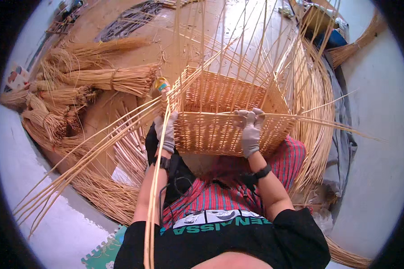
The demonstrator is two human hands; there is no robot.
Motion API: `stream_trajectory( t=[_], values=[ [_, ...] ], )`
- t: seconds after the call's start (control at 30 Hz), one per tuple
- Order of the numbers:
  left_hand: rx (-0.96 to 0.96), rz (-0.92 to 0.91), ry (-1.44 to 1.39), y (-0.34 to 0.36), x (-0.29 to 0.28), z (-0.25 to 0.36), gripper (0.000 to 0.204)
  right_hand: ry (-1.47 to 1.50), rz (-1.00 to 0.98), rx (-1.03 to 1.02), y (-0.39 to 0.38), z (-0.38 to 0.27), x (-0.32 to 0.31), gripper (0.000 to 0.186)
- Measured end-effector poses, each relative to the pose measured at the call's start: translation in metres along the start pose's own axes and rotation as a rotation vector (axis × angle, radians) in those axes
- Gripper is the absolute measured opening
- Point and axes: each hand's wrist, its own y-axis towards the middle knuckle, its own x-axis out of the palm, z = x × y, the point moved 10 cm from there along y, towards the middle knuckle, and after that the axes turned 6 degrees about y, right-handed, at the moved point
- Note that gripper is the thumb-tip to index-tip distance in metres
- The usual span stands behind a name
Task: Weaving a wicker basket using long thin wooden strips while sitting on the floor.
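Note:
A rectangular woven wicker basket (211, 134) rests over my lap, with long upright stakes rising from it and loose rods crossing its left end. My left hand (166, 132), in a grey glove, is closed on the basket's near left corner, partly hidden behind long rods (90, 159) that trail down and left. My right hand (250, 132), also gloved, grips the top of the near wall, with its fingers bent over the rim at the right of centre. A small yellow object with a teal label (161, 84) is at the basket's left corner, just above my left hand.
Tied bundles of cane (121, 80) lie on the floor (134, 56) at the left, with paler sticks below them. A long sheaf of rods (312, 112) lies at the right, beside grey fabric and a pale wall (377, 179). Dark strips lie at the back left.

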Motion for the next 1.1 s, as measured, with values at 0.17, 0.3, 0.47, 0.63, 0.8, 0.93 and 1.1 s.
stream_trajectory(
  t=[0.17, 0.3, 0.47, 0.63, 0.8, 0.93, 1.1],
  values=[
    [0.153, 0.165, 0.253, -0.059, 0.024, 0.041, 0.018, 0.072, -0.049, 0.162, 0.024, 0.029, -0.035, 0.014],
    [0.005, -0.316, 0.395, -0.021, 0.105, 0.035, 0.031, -0.075, -0.115, 0.102, 0.015, 0.022, -0.040, 0.007],
    [-0.163, -0.598, 0.642, 0.004, 0.126, -0.003, 0.041, -0.324, -0.324, -0.393, 0.032, -0.052, 0.088, 0.030],
    [-0.160, -0.412, 0.586, -0.007, 0.110, 0.004, 0.043, -0.668, -0.455, -0.527, 0.063, -0.075, 0.179, 0.055],
    [-0.213, -0.534, 0.695, 0.002, 0.119, 0.003, 0.037, 0.059, -0.191, -0.304, 0.031, -0.047, 0.021, 0.026],
    [-0.024, -0.452, 0.692, 0.019, 0.141, 0.027, 0.045, 0.167, -0.047, -0.098, 0.007, -0.015, -0.018, 0.023],
    [-0.148, -0.140, 0.944, 0.018, 0.132, 0.046, 0.045, 0.117, -0.311, -0.034, 0.000, -0.040, 0.023, 0.015]
  ],
)
